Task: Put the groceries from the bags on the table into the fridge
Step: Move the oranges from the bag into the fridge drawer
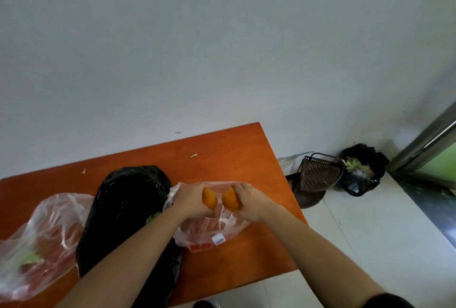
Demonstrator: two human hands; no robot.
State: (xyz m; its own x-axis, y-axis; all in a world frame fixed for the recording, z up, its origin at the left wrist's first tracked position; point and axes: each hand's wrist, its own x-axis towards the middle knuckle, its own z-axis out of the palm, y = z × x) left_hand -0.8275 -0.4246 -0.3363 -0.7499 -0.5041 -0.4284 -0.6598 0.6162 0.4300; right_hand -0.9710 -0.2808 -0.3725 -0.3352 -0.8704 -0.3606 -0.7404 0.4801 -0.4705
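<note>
Over the orange table [237, 154] my left hand [191, 199] grips one orange fruit [209, 199] and my right hand [249, 201] grips a second orange fruit [230, 200]. Both are held side by side just above a clear plastic bag [209, 231] with a white label, which lies open on the table. A black plastic bag [123, 211] lies to the left of it, with a bit of green showing at its edge. Further left sits another clear bag [42, 241] holding red and green produce.
On the white tiled floor to the right of the table stand a dark brown plastic basket [318, 176] and a black rubbish bag [360, 172] with scraps. A metal door frame [427, 144] rises at the far right. A plain wall runs behind the table.
</note>
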